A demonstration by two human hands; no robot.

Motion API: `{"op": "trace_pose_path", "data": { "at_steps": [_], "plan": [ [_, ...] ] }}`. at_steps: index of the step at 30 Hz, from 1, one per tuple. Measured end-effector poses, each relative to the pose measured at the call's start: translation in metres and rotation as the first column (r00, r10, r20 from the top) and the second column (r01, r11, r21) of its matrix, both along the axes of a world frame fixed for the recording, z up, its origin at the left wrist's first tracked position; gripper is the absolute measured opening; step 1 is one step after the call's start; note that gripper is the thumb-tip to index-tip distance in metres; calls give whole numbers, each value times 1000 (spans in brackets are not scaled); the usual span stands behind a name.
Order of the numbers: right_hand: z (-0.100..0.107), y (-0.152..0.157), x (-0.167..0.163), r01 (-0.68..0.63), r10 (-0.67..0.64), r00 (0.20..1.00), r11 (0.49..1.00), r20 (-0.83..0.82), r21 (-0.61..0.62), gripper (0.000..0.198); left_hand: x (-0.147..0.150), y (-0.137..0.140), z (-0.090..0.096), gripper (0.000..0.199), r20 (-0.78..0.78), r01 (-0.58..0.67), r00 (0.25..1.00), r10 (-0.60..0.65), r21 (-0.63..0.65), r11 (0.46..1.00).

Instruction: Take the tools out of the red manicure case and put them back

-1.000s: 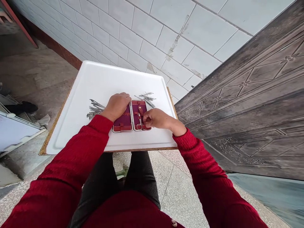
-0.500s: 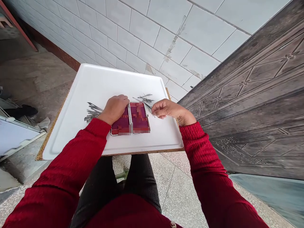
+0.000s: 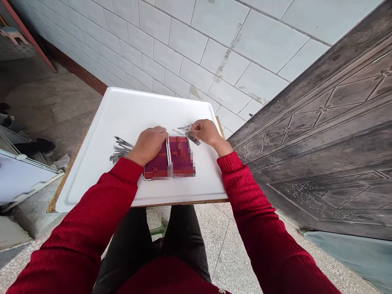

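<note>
White-tiled wall (image 3: 171, 53) with smeared joints, dark red baseboard (image 3: 78, 72). Dark panel (image 3: 306, 163), diamond-patterned, at right. Pale speckled floor (image 3: 219, 249) below, brownish floor (image 3: 58, 100) at left. Soft, even light.

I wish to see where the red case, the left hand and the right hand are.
Red case (image 3: 177, 160), head view: purple lining.
Left hand (image 3: 150, 143), head view: its back.
Right hand (image 3: 207, 130), head view: its back.

Both hands (image 3: 150, 143) (image 3: 206, 131) forward, slightly apart
</note>
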State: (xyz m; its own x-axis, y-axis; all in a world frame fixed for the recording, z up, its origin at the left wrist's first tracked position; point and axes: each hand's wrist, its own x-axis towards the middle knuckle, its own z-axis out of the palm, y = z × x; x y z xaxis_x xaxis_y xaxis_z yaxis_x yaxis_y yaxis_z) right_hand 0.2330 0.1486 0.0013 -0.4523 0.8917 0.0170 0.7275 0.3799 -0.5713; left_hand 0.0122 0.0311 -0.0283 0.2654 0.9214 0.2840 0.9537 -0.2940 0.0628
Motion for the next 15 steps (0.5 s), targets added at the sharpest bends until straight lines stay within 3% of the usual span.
{"op": "trace_pose_path", "data": {
  "at_steps": [4, 6, 15],
  "plan": [
    [-7, -8, 6, 18, -11, 997, 996, -77, 88, 8, 0, 0, 0, 23, 4, -3, 1000, 3, -8, 1000],
    [-7, -12, 13, 7, -3, 999, 997, -50, 76, 3, 0, 0, -1, 24, 12, -5, 1000, 5, -5, 1000],
    [-11, -11, 27, -91, 92, 996, 995, -9, 44, 17, -1, 1, -1, 26, 0, -1, 1000, 1, -9, 1000]
  ]
}}
